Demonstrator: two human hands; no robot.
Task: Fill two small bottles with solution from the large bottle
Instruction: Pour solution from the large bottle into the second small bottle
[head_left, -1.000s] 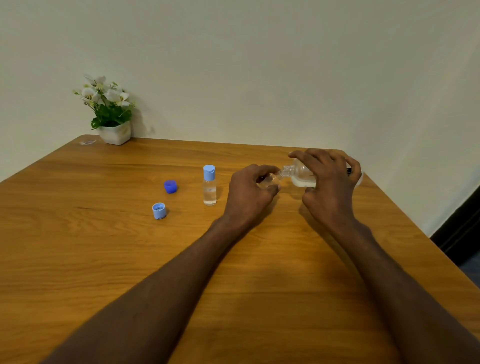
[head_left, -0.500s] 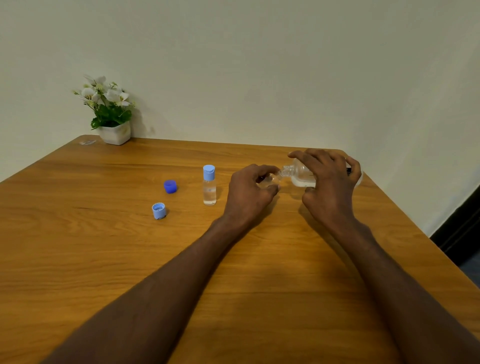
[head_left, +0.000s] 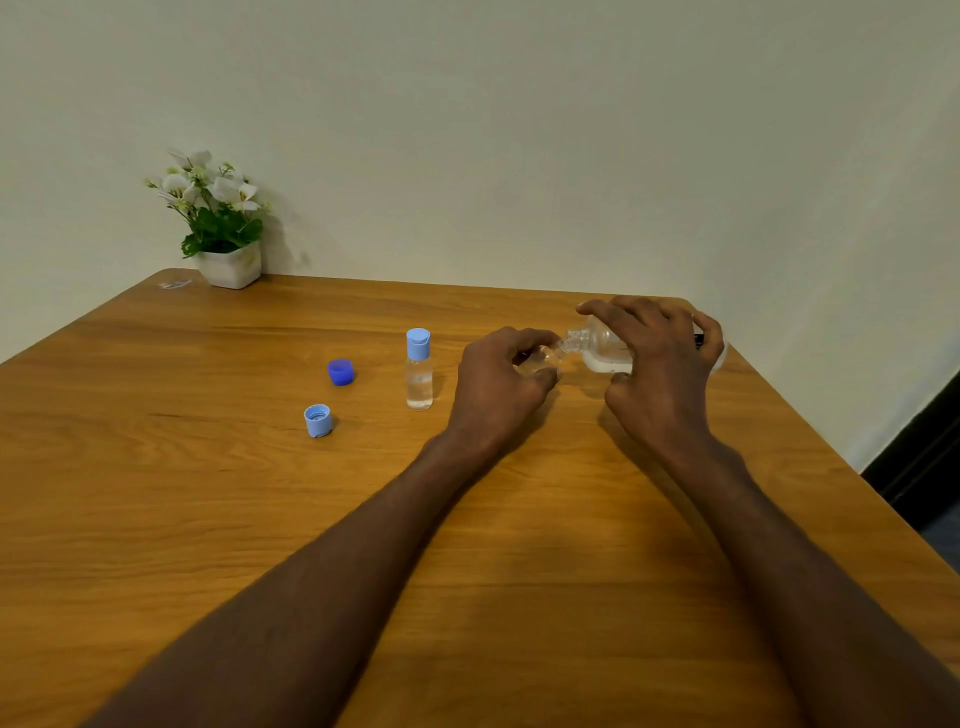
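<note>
The right hand (head_left: 660, 374) is gripping the large bottle (head_left: 602, 351), fingers curled over its body, and is holding it tipped nearly flat with the neck pointing left. The left hand (head_left: 498, 384) is holding the second small bottle (head_left: 540, 359), fingers and thumb curled round it, at the far right part of the counter (head_left: 208, 519); its mouth is sitting at the large bottle's neck. Clear liquid is lying in the low side of the large bottle. No stream can be made out, and the fill level in the held small bottle is hidden by the fingers.

The first small bottle (head_left: 418, 370) is standing upright just left of the left hand, capped in light blue and showing clear liquid inside; this one is judged done. Two loose caps are lying further left: a dark blue cap (head_left: 341, 372) and a light blue cap (head_left: 318, 420), mouth up. A potted plant (head_left: 221, 228) is standing at the far left corner.

Judgement: the task is about half complete. Finishing this pour, capping the second small bottle and recapping the large bottle are remaining.
</note>
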